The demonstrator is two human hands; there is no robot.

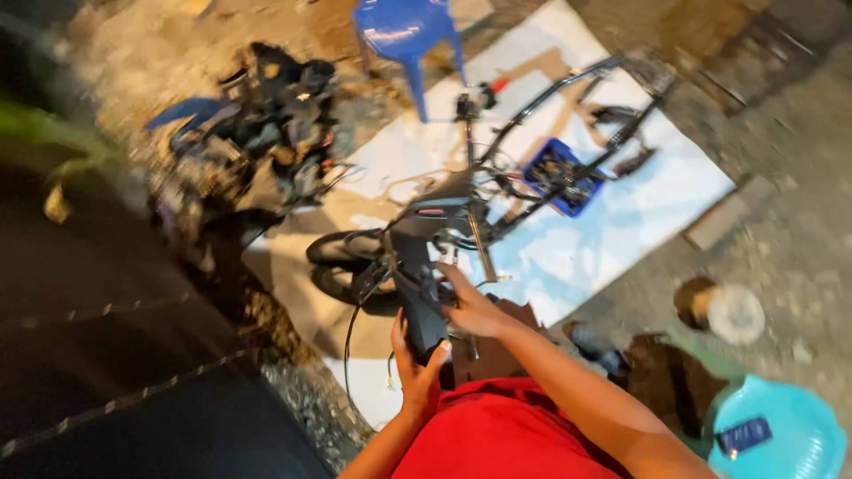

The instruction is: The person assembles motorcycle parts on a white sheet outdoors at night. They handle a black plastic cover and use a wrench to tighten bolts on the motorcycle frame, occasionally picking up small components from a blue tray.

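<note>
Left hand: my left hand (417,377) is closed around the near end of the black part (422,310), thumb up its left side, fingers wrapped behind.
Right hand: my right hand (475,306) lies flat against the part's right side, fingers spread toward 11 o'clock; I see it resting there, not clenched.
Part: a long dark moulded piece, upright and tilted slightly, at centre of view just above my red shirt (506,435); loose wires hang from it at 7 o'clock.
Frame: the part joins a stripped bike frame (541,124) running off to 1 o'clock, lying on a white sheet (621,231).
Tyre: a black tyre (342,262) sits at 10 o'clock of my hands, touching the frame's lower end.
Crate: a small blue crate (559,177) stands under the frame at 2 o'clock.
Chair: a blue plastic chair (404,35) at 12 o'clock, well apart.
Pile: a blurred heap of dark parts (266,133) at 10 o'clock, off the sheet.
Basin: a turquoise basin (781,435) at 4 o'clock, a dark flat object inside; beside it a pale round lid (735,312).
</note>
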